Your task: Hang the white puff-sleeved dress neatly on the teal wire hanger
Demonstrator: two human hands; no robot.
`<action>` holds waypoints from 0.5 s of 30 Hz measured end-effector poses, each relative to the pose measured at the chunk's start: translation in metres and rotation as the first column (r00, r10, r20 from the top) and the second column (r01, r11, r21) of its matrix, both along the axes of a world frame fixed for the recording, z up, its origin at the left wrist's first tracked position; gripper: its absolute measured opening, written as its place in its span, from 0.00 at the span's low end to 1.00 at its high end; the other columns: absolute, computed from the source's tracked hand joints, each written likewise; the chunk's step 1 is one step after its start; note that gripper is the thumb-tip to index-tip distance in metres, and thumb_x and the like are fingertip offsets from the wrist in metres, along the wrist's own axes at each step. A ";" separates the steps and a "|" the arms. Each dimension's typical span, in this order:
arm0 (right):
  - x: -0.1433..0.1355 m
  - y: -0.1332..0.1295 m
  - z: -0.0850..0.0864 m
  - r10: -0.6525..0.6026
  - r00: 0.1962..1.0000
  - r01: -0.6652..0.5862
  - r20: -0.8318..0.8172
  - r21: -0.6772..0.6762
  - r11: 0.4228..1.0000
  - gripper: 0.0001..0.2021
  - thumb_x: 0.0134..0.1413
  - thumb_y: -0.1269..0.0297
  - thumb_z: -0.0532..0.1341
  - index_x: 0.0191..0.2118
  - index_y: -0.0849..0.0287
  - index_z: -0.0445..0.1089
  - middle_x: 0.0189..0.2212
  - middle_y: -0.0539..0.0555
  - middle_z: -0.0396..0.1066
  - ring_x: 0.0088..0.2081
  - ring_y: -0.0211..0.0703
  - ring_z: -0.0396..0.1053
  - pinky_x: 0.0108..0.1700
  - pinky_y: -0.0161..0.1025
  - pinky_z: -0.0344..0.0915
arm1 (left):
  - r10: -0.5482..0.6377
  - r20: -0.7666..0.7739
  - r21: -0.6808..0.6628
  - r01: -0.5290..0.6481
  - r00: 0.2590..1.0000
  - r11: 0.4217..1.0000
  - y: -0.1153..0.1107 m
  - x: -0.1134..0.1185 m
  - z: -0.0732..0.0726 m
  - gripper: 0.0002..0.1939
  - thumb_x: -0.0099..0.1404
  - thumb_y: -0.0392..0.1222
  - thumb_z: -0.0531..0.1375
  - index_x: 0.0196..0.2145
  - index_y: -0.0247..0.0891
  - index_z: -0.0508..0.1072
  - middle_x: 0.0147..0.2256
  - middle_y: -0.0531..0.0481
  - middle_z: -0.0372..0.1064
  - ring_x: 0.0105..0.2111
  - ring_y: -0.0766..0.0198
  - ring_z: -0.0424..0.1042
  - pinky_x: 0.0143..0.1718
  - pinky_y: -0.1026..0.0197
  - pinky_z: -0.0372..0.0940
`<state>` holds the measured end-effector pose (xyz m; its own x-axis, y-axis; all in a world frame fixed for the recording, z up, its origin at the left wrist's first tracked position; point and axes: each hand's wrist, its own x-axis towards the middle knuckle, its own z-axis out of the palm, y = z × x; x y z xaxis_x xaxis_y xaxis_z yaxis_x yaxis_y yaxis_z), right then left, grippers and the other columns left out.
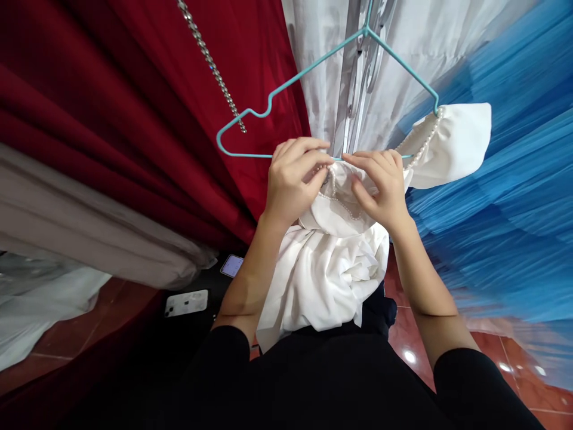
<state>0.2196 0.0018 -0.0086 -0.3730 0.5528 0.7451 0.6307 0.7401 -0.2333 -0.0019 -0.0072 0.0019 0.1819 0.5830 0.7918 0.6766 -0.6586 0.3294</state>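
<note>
A white dress with pearl trim hangs from a thin turquoise hanger. One ruffled, pearl-edged shoulder piece is looped over the hanger's right end, while the left end is bare. My left hand is closed on the dress's upper edge, just by the hanger's bottom bar. Opposite it, my right hand grips the same edge with its fingertips at the bar and its thumb lower on the cloth. A string of pearls shows between the hands. The fingertips partly hide the cloth they pinch.
Red cloth hangs at the left, with a beaded strand in front. Blue tulle fills the right side, and white fabric hangs behind. A phone and another lit phone lie on a dark surface at lower left.
</note>
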 end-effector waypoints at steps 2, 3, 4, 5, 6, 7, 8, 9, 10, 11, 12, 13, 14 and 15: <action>0.002 -0.002 0.000 0.002 1.000 -0.002 0.012 0.003 1.000 0.17 0.73 0.60 0.58 0.62 0.45 0.75 0.55 0.53 0.81 0.54 0.53 0.77 0.66 0.62 0.67 | 0.036 0.039 -0.045 -0.035 0.999 0.998 0.004 0.005 -0.002 0.10 0.74 0.32 0.63 0.49 0.44 0.79 0.47 0.49 0.83 0.48 0.55 0.80 0.58 0.48 0.70; 0.004 -0.002 0.002 0.004 1.000 -0.004 0.006 0.012 1.000 0.16 0.74 0.60 0.58 0.60 0.46 0.75 0.54 0.54 0.81 0.53 0.53 0.78 0.65 0.62 0.68 | 0.040 0.062 -0.042 -0.037 0.997 0.998 0.005 0.007 -0.005 0.10 0.74 0.33 0.63 0.49 0.44 0.79 0.46 0.50 0.83 0.46 0.56 0.80 0.56 0.50 0.70; 0.008 -0.002 0.004 -0.002 1.000 0.002 -0.016 0.038 0.999 0.15 0.74 0.59 0.57 0.58 0.46 0.76 0.53 0.54 0.82 0.53 0.53 0.79 0.64 0.62 0.70 | 0.036 0.083 -0.023 -0.034 0.996 0.999 0.006 0.008 -0.008 0.09 0.75 0.33 0.63 0.49 0.43 0.80 0.45 0.50 0.83 0.45 0.56 0.80 0.56 0.50 0.69; 0.013 0.001 0.008 -0.022 0.998 0.027 -0.058 0.087 0.996 0.14 0.75 0.59 0.57 0.56 0.46 0.77 0.51 0.54 0.82 0.53 0.54 0.79 0.63 0.62 0.71 | 0.024 0.100 0.005 -0.024 0.995 1.000 0.006 0.009 -0.010 0.08 0.75 0.34 0.64 0.47 0.43 0.81 0.44 0.50 0.84 0.45 0.56 0.81 0.55 0.51 0.69; 0.019 0.005 0.013 -0.058 0.991 0.076 -0.122 0.151 0.986 0.13 0.75 0.59 0.57 0.55 0.47 0.77 0.51 0.55 0.81 0.54 0.55 0.79 0.63 0.63 0.71 | 0.004 0.110 0.033 -0.008 0.994 0.999 0.007 0.009 -0.013 0.07 0.76 0.34 0.64 0.46 0.43 0.82 0.44 0.50 0.84 0.45 0.56 0.81 0.55 0.51 0.68; 0.028 0.010 0.019 -0.096 0.977 0.140 -0.191 0.233 0.962 0.13 0.74 0.58 0.58 0.55 0.47 0.76 0.51 0.56 0.81 0.56 0.56 0.78 0.64 0.64 0.71 | -0.015 0.115 0.055 0.009 0.993 0.998 0.008 0.009 -0.014 0.07 0.77 0.35 0.64 0.44 0.42 0.83 0.44 0.50 0.84 0.45 0.56 0.81 0.54 0.51 0.68; 0.036 0.017 0.025 -0.130 0.957 0.210 -0.260 0.313 0.926 0.13 0.73 0.56 0.60 0.57 0.48 0.76 0.53 0.56 0.80 0.59 0.57 0.77 0.65 0.65 0.70 | -0.028 0.115 0.067 0.021 0.993 0.998 0.009 0.008 -0.015 0.07 0.77 0.35 0.64 0.44 0.43 0.83 0.44 0.51 0.85 0.45 0.57 0.81 0.54 0.51 0.68; 0.046 0.024 0.031 -0.153 0.934 0.273 -0.324 0.368 0.889 0.16 0.70 0.55 0.63 0.59 0.49 0.75 0.55 0.57 0.79 0.62 0.57 0.75 0.67 0.65 0.69 | -0.033 0.112 0.067 0.026 0.993 0.997 0.010 0.007 -0.016 0.07 0.77 0.35 0.64 0.44 0.43 0.84 0.44 0.51 0.85 0.45 0.57 0.82 0.54 0.51 0.68; 0.054 0.031 0.035 -0.147 0.934 0.284 -0.326 0.429 0.857 0.20 0.67 0.53 0.65 0.61 0.50 0.74 0.56 0.57 0.78 0.62 0.58 0.74 0.66 0.65 0.70 | -0.032 0.104 0.062 0.025 0.994 0.998 0.011 0.006 -0.016 0.06 0.77 0.36 0.65 0.44 0.43 0.84 0.44 0.51 0.85 0.45 0.57 0.82 0.54 0.51 0.68; 0.062 0.038 0.039 -0.143 0.927 0.284 -0.346 0.401 0.871 0.20 0.63 0.54 0.67 0.58 0.51 0.75 0.54 0.56 0.79 0.59 0.56 0.76 0.64 0.62 0.72 | -0.023 0.096 0.056 0.017 0.995 0.998 0.011 0.004 -0.016 0.06 0.77 0.36 0.65 0.44 0.43 0.84 0.44 0.51 0.85 0.45 0.57 0.82 0.54 0.51 0.68; 0.067 0.043 0.043 -0.148 0.923 0.279 -0.356 0.353 0.893 0.17 0.61 0.58 0.68 0.55 0.52 0.76 0.51 0.55 0.80 0.56 0.54 0.77 0.61 0.59 0.74 | -0.012 0.093 0.055 0.007 0.996 0.998 0.011 0.002 -0.015 0.06 0.77 0.36 0.66 0.44 0.43 0.84 0.43 0.51 0.85 0.44 0.57 0.81 0.54 0.51 0.68; 0.071 0.047 0.046 -0.163 0.915 0.276 -0.369 0.277 0.920 0.14 0.59 0.64 0.68 0.51 0.52 0.78 0.48 0.55 0.81 0.52 0.52 0.78 0.59 0.55 0.75 | -0.004 0.093 0.058 -0.001 0.996 0.998 0.011 0.000 -0.014 0.07 0.76 0.35 0.66 0.43 0.43 0.85 0.43 0.51 0.85 0.44 0.57 0.81 0.53 0.51 0.68; 0.073 0.048 0.049 -0.185 0.900 0.278 -0.396 0.192 0.941 0.12 0.56 0.70 0.67 0.47 0.53 0.79 0.45 0.54 0.82 0.48 0.49 0.79 0.55 0.52 0.76 | -0.003 0.096 0.065 -0.003 0.995 0.998 0.011 -0.003 -0.013 0.07 0.76 0.35 0.65 0.43 0.43 0.85 0.43 0.51 0.84 0.43 0.57 0.81 0.53 0.50 0.68; 0.073 0.049 0.052 -0.205 0.883 0.279 -0.422 0.120 0.953 0.13 0.54 0.75 0.66 0.43 0.53 0.79 0.41 0.53 0.83 0.43 0.47 0.79 0.51 0.48 0.76 | -0.007 0.101 0.073 0.000 0.995 0.997 0.010 -0.005 -0.011 0.07 0.76 0.34 0.65 0.43 0.43 0.85 0.42 0.52 0.84 0.42 0.57 0.80 0.52 0.50 0.67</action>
